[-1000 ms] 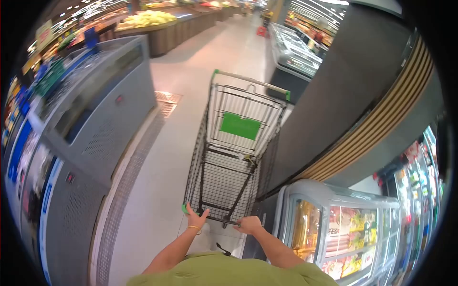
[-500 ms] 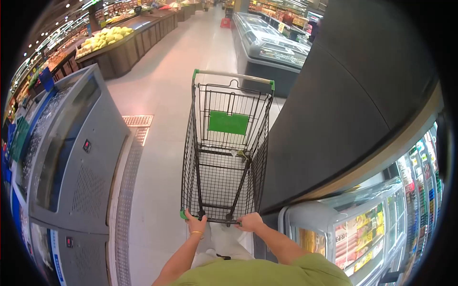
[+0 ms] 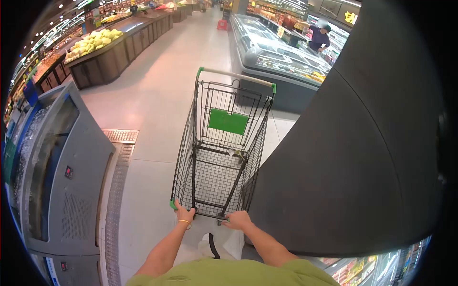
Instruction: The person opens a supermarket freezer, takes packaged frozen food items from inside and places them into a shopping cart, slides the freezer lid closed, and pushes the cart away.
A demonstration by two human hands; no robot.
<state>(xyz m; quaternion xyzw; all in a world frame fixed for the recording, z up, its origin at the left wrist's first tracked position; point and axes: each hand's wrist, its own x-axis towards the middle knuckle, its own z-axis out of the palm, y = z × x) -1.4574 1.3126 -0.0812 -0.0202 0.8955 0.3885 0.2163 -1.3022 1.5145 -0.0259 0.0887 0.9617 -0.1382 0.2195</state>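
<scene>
A black wire shopping cart (image 3: 217, 178) with green corner caps stands in front of me. At its far end are a green panel (image 3: 228, 122) and a pale crossbar (image 3: 238, 76). My left hand (image 3: 184, 213), with a yellow band at the wrist, is closed on the near left corner of the cart. Farther right along the same near edge, my right hand (image 3: 238, 220) is wrapped round the bar. A small pale scrap (image 3: 234, 153) lies toward the far end of the basket, too small to make out.
Close on the right is a large dark pillar (image 3: 329, 171). Glass-topped freezers (image 3: 281, 52) stand beyond it, with a person (image 3: 318, 38) behind them. Along the left are a grey tank unit (image 3: 78, 181), a floor drain (image 3: 112, 200) and a stand of yellow-green produce (image 3: 95, 44).
The cart and I have moved forward, and the view has turned somewhat. More of the freezers and the person behind them now show. Both hands keep their hold on the cart.
</scene>
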